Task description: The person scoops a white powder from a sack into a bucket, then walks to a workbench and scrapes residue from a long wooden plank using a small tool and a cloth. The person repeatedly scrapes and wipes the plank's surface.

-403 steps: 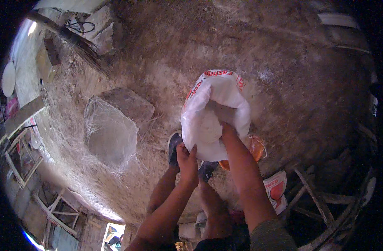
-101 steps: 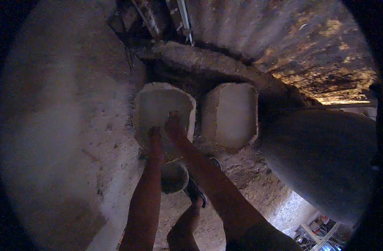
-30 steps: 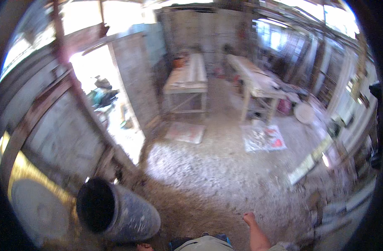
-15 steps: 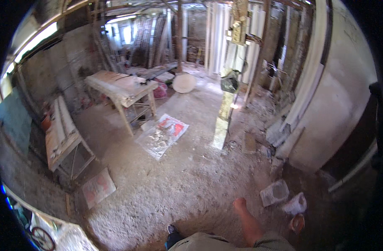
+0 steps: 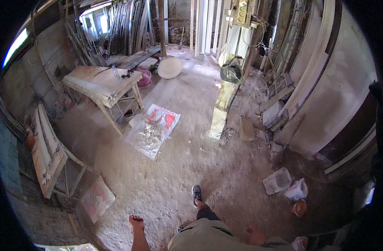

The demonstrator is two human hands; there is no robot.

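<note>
My left hand [image 5: 136, 222] hangs low in front of me with its fingers curled in, and no thing shows in it. Blurred and dim, my right hand [image 5: 254, 235] is down by my right side, its fingers too smeared to read. Both hang over the dusty floor, touching nothing that I can see. One foot in a dark shoe [image 5: 196, 193] is stepped forward between them. Nearest the left hand lies a flat white and red sack [image 5: 97, 198].
A plastic sheet with pale rubble [image 5: 148, 136] lies ahead, near a wooden worktable [image 5: 101, 85] bearing a bottle. Another bench [image 5: 47, 154] stands left. A post [image 5: 220, 113] with a hung black bag [image 5: 232, 72] rises ahead. Right are a clear tub [image 5: 277, 181] and a white jug [image 5: 297, 189].
My left hand has come into view at the lower left. The right hand has dropped back toward my side. A foot has stepped forward, and the view has shifted over the room.
</note>
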